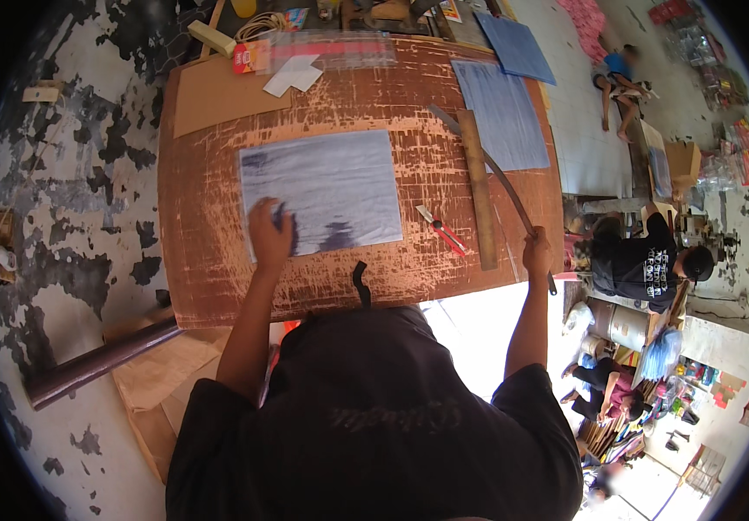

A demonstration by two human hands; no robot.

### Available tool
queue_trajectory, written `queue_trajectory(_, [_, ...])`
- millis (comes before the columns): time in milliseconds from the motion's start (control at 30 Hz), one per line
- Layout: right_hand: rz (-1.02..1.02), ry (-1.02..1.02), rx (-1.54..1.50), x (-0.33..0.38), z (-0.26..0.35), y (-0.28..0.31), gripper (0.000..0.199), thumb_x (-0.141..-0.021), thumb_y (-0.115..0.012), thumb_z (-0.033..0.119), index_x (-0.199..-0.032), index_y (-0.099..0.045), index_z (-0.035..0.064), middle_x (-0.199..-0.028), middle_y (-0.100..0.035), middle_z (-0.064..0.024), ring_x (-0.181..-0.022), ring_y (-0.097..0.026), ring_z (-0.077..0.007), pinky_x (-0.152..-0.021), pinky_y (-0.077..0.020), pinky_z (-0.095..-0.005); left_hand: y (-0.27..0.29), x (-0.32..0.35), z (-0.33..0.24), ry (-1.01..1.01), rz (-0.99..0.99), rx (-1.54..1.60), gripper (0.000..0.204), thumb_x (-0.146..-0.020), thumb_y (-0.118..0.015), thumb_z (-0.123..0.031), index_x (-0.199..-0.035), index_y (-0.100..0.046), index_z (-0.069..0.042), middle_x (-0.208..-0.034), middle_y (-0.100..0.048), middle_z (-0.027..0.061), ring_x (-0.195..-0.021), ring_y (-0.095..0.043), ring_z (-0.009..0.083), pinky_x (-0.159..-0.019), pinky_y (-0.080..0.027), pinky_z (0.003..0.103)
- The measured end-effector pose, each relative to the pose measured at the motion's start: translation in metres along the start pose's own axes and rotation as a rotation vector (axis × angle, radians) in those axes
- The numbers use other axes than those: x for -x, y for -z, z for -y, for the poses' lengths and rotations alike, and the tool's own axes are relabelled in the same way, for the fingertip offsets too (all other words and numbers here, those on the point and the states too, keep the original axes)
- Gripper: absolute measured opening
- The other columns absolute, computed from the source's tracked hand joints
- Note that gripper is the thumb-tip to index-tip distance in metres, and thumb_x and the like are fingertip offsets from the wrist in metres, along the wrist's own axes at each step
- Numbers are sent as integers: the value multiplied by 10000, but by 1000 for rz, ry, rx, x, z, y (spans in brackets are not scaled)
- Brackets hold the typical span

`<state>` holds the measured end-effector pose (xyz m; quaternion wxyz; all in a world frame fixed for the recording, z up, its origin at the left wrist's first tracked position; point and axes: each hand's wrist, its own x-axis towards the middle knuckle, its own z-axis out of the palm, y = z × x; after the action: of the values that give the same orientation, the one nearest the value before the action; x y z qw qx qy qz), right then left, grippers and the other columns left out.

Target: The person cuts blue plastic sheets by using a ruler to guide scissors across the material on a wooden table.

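A pale blue-grey sheet with a streaky surface lies on the worn brown table. On its lower left part rests my left hand, thumb and fingers apart, with a dark patch beside them that looks like shadow. Beyond the table's right front edge, my right hand is closed round a long, thin, dark metal ruler, whose far end reaches over the table. A flat wooden strip lies beside that ruler, partly under it. Left of the strip is a red utility knife with its blade toward the sheet.
A black curved piece lies at the table's front edge. Further blue sheets and a blue stack are at the far right. Cardboard, white paper pieces and clear plastic lie at the back. Other people sit or work at the right.
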<state>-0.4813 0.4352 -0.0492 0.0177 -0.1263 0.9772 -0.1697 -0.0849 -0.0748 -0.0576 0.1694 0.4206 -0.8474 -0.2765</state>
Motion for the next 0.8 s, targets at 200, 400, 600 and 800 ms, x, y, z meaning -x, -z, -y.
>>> queue_trajectory(200, [-280,14,153,47,18,7,261,-959,-756,301,-1082,-656,94,-886,-746,-177,-797,-722,-451,-743,-537,-565,-4,10,52,86,-16,-169,806,-951,-789,-368,-1593,-405,-69,-1640,-273,266,-1514,-267,467,-1216,-288,604])
queue_trajectory(400, [-369,-80,153,57,15,0,401,-921,-784,456,-981,-663,79,-751,-691,-122,-750,-699,-402,-707,-525,-521,0,8,34,94,40,-114,874,-902,-846,-378,-1597,-409,-76,-1647,-260,259,-1508,-274,468,-1214,-297,602])
queue_trajectory(600, [-281,-296,-11,78,8,-22,637,-853,-832,580,-994,-636,-10,-810,-664,-166,-757,-687,-356,-728,-538,-484,-7,21,26,73,77,-132,868,-901,-848,-401,-1594,-426,-92,-1627,-273,264,-1504,-269,468,-1210,-310,603])
queue_trajectory(800, [-327,-17,-156,78,51,-90,535,-816,-891,411,-1008,-617,-7,-968,-651,-226,-934,-657,-410,-835,-517,-497,-18,36,16,80,122,-106,827,-923,-821,-442,-1578,-451,-99,-1639,-232,271,-1518,-232,472,-1200,-317,631])
